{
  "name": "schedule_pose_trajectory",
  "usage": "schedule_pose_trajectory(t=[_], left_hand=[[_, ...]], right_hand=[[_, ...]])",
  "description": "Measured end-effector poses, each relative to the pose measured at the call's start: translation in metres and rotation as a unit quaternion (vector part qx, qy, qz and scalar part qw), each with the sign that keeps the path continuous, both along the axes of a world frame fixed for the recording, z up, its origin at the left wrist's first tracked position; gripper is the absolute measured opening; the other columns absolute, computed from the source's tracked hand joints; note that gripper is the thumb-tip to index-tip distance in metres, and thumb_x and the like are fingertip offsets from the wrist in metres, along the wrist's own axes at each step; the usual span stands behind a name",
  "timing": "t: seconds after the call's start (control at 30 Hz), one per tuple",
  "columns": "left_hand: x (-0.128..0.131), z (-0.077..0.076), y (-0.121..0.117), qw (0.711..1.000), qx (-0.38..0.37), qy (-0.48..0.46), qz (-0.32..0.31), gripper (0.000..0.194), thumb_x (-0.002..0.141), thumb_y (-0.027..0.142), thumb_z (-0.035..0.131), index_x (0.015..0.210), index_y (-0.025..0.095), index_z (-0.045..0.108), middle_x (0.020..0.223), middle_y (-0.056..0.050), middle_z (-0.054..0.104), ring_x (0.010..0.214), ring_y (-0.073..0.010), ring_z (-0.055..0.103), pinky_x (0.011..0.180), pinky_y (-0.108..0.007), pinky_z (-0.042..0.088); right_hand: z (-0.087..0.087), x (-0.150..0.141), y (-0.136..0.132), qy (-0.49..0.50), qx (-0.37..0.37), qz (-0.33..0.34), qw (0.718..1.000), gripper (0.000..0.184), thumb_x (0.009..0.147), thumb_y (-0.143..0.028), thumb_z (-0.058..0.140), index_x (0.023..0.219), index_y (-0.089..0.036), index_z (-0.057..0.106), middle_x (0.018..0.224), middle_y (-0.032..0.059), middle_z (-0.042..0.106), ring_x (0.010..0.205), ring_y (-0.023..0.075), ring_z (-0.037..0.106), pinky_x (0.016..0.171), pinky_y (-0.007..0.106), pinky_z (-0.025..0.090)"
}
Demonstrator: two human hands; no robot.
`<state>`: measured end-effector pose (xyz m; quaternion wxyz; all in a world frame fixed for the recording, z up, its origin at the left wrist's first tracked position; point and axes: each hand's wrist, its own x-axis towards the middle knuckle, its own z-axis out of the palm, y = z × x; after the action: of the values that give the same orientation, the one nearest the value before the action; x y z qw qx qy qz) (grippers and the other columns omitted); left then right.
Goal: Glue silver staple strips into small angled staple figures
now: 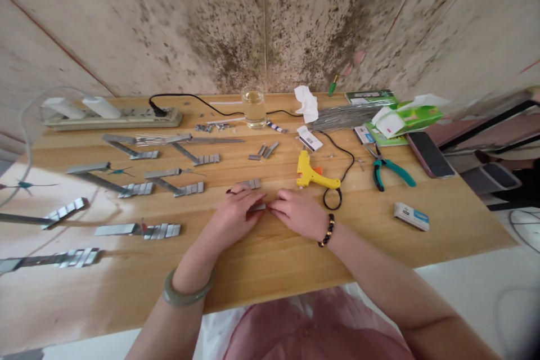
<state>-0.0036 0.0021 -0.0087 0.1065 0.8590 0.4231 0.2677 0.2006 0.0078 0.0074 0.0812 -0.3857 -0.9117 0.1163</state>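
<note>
My left hand (235,215) and my right hand (297,212) meet near the middle of the wooden table (270,270). Both pinch the ends of a small grey staple strip (257,208) that lies between their fingertips. Another short staple strip (250,184) rests just beyond my left hand. A yellow glue gun (312,175) lies right behind my right hand, its black cord (337,180) looping beside it.
Several staple-strip assemblies (139,230) are spread over the table's left half. Green-handled pliers (388,171), a staple box (411,216), a phone (429,153), a tissue pack (407,116), a wire bundle (341,117), a glass (253,107) and a power strip (113,117) sit farther back.
</note>
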Motion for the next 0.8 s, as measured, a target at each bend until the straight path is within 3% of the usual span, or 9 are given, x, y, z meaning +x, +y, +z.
schedule_pose_trajectory(t=[0.3, 0.8], left_hand=[[-0.0017, -0.0049, 0.0022, 1.0, 0.017, 0.003, 0.008, 0.026, 0.082, 0.012, 0.057, 0.107, 0.017, 0.063, 0.091, -0.007, 0.071, 0.084, -0.0216, 0.062, 0.079, -0.037, 0.048], [-0.0009, 0.0025, 0.0004, 1.0, -0.007, 0.028, 0.006, 0.015, 0.084, 0.017, 0.056, 0.095, 0.019, 0.066, 0.086, -0.007, 0.07, 0.084, -0.0214, 0.061, 0.08, -0.037, 0.046]], right_hand=[[0.0005, -0.0002, 0.0001, -0.004, -0.004, 0.002, 1.0, 0.024, 0.096, -0.027, 0.047, 0.105, -0.022, 0.068, 0.087, 0.0042, 0.061, 0.08, 0.015, 0.056, 0.069, 0.027, 0.038], [-0.002, -0.0018, 0.0016, 0.0, -0.009, -0.02, 1.0, 0.023, 0.096, -0.025, 0.047, 0.104, -0.018, 0.066, 0.087, 0.0049, 0.063, 0.083, 0.0162, 0.058, 0.072, 0.028, 0.04]])
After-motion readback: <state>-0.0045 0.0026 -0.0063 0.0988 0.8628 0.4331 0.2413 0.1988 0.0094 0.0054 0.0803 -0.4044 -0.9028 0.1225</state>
